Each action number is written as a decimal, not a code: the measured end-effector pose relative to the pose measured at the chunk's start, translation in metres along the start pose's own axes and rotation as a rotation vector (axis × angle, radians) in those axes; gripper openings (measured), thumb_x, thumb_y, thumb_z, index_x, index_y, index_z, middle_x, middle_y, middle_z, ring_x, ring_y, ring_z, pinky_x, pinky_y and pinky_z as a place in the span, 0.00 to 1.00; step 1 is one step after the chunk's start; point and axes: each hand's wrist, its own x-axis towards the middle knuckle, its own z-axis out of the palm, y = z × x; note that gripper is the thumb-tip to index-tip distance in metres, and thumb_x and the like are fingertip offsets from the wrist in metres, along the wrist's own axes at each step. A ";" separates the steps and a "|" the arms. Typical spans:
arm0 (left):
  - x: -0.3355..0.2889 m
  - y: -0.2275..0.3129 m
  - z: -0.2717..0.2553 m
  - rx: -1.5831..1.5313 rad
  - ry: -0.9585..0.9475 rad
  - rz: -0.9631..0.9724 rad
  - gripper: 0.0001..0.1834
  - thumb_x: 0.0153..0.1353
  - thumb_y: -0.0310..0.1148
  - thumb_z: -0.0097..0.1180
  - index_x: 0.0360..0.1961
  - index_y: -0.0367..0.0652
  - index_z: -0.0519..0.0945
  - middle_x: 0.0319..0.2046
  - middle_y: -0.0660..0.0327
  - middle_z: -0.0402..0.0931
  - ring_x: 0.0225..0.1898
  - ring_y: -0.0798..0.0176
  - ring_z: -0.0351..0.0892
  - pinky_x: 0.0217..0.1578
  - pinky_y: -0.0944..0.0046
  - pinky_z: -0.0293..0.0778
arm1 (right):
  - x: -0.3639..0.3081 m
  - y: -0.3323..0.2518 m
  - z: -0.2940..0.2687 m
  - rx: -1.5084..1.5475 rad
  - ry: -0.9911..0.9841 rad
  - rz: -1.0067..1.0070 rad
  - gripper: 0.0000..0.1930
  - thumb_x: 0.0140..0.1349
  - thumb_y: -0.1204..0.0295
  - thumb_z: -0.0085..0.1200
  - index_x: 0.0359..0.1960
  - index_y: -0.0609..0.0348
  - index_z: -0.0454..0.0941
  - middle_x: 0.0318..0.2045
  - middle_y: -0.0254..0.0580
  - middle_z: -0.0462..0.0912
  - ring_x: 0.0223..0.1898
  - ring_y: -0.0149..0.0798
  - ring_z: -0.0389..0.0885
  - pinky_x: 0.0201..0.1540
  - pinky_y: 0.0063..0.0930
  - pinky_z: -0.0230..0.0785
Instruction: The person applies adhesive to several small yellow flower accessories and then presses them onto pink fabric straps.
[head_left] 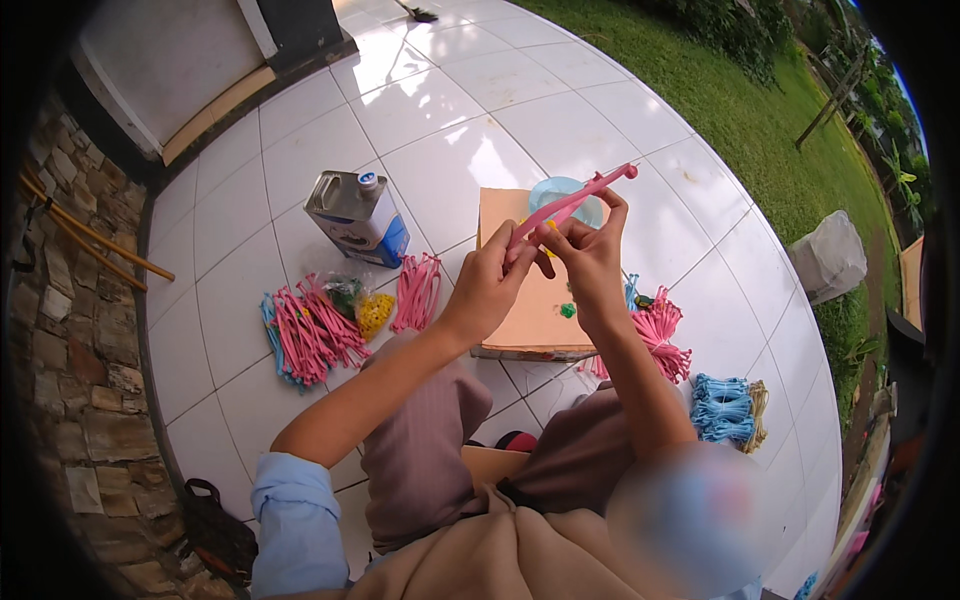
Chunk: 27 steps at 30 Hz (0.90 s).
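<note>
Over a cardboard box (520, 320), both my hands hold a slim pink strap (575, 203) with a small round knob at its far end. My left hand (487, 292) pinches the strap's near end. My right hand (588, 262) grips it farther along, fingers bent around it. A small yellow piece (551, 227) shows at my right fingertips, partly hidden. A light blue bowl (566, 186) stands on the box's far part, behind the strap. A small green piece (568, 311) lies on the cardboard near my right wrist.
Left of the box are pink strap bundles (306, 335), a bag of yellow pieces (375, 315) and a metal can (358, 220). Pink straps (660, 335) and blue bundles (722, 408) lie to the right. A stone wall (85, 400) borders the tiled floor (450, 100).
</note>
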 end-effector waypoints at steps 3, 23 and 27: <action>-0.001 0.004 0.002 -0.024 -0.037 0.004 0.09 0.63 0.31 0.45 0.29 0.38 0.62 0.15 0.62 0.64 0.15 0.74 0.57 0.16 0.69 0.56 | 0.004 0.010 0.000 0.067 0.025 -0.041 0.31 0.54 0.78 0.56 0.53 0.59 0.46 0.22 0.39 0.75 0.18 0.25 0.70 0.16 0.15 0.56; 0.028 0.015 -0.086 0.746 0.335 0.021 0.23 0.58 0.34 0.52 0.51 0.40 0.59 0.47 0.48 0.70 0.48 0.53 0.72 0.52 0.58 0.65 | -0.006 0.041 0.027 0.159 -0.481 -0.008 0.21 0.64 0.76 0.39 0.52 0.54 0.41 0.36 0.51 0.76 0.34 0.40 0.79 0.46 0.35 0.69; 0.002 0.012 -0.072 1.313 0.144 0.791 0.31 0.52 0.29 0.52 0.58 0.42 0.58 0.48 0.56 0.69 0.49 0.54 0.70 0.60 0.54 0.56 | -0.006 0.024 0.020 0.171 -0.480 0.078 0.23 0.65 0.72 0.39 0.54 0.54 0.38 0.35 0.52 0.76 0.27 0.40 0.79 0.39 0.32 0.73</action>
